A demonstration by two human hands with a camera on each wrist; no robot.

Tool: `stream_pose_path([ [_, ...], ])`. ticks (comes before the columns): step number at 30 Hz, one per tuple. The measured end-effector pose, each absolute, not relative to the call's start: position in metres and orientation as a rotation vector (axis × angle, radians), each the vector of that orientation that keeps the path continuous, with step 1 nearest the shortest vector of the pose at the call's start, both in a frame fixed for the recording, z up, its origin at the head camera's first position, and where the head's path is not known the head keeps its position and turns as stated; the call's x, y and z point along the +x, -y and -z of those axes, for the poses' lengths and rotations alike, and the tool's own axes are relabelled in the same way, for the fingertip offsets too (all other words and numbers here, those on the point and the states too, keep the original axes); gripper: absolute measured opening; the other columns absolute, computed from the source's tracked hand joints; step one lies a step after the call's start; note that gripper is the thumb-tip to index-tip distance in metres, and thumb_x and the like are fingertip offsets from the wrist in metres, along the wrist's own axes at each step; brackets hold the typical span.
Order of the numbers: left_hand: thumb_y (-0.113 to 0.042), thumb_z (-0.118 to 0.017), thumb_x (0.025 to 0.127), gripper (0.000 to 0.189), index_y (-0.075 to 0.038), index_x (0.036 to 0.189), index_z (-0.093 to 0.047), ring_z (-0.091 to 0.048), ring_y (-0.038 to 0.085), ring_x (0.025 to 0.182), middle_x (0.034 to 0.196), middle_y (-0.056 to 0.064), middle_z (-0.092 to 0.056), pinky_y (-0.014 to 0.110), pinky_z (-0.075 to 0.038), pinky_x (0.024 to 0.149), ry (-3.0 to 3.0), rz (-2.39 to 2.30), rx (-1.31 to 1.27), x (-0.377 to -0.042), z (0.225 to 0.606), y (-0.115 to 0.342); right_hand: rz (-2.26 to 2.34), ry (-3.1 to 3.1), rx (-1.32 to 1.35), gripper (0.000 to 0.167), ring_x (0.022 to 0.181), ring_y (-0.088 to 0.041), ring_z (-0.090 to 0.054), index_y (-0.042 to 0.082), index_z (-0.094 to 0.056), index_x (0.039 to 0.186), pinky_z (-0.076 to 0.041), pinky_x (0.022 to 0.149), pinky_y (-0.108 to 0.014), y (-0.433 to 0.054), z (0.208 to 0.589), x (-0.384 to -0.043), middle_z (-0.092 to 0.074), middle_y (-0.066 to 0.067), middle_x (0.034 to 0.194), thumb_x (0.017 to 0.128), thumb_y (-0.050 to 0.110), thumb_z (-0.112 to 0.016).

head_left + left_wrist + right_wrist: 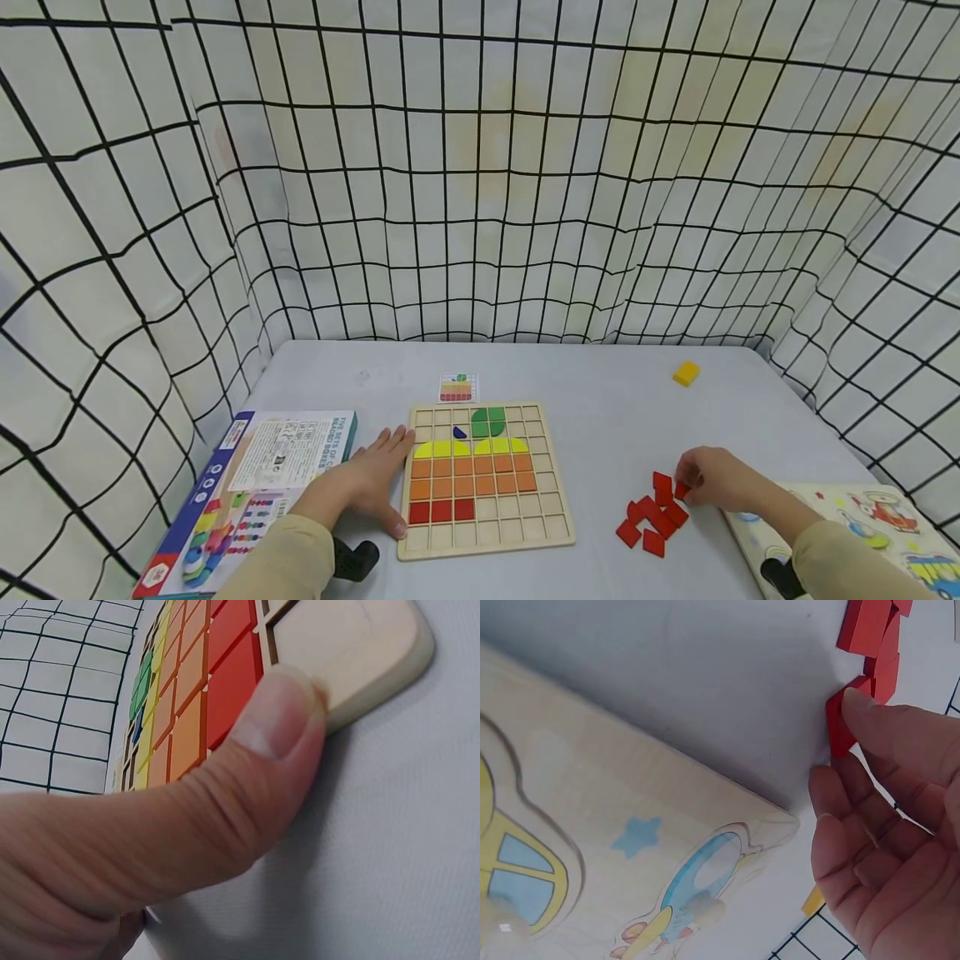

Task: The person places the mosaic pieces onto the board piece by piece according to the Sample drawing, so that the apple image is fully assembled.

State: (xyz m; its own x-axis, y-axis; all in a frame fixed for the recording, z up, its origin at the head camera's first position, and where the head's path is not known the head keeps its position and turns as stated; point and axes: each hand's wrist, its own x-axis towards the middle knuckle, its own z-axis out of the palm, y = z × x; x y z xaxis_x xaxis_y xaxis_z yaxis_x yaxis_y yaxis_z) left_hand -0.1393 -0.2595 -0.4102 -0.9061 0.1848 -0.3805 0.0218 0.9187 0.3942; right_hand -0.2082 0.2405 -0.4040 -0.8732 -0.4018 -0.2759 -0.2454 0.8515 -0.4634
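Observation:
A wooden grid board lies in the middle of the table, partly filled with red, orange, yellow, green and blue pieces. Along its left edge rests my left hand, fingers spread. In the left wrist view the thumb touches the board's rim near a corner, beside the red squares. At the right, my right hand pinches a red square tile between thumb and fingers. That tile is at the edge of a loose pile of red tiles.
A small pattern card lies behind the board. To the left is a printed box; at the far right, a picture puzzle board. One yellow tile lies toward the back right. Black netting surrounds the table.

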Motion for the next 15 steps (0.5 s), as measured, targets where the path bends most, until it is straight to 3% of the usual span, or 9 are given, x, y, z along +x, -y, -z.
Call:
stream_pose_path([
  [10,-0.038,-0.098,0.058,0.132,-0.001,0.161,-0.023,-0.007,0.045,0.159,0.170,0.022,-0.017,0.070,-0.013,0.124,-2.663,-0.535,0.159,-0.140,0.411,0.260,0.706,-2.652,-0.572,0.019,0.082,-0.016,-0.059,0.009,-0.064,0.088,-0.056,0.068,-0.021,-0.242,0.399,-0.209,-0.065,0.000,0.087,0.083,-0.001,-0.079],
  [15,-0.037,-0.098,0.059,0.132,-0.001,0.161,-0.023,-0.007,0.045,0.159,0.170,0.022,-0.016,0.070,-0.013,0.124,-2.663,-0.539,0.158,-0.139,0.410,0.260,0.902,-2.592,-0.588,0.012,0.083,-0.018,-0.061,0.004,-0.069,0.097,-0.057,0.067,-0.023,-0.223,0.391,-0.211,-0.066,-0.003,0.090,0.088,0.004,-0.077],
])
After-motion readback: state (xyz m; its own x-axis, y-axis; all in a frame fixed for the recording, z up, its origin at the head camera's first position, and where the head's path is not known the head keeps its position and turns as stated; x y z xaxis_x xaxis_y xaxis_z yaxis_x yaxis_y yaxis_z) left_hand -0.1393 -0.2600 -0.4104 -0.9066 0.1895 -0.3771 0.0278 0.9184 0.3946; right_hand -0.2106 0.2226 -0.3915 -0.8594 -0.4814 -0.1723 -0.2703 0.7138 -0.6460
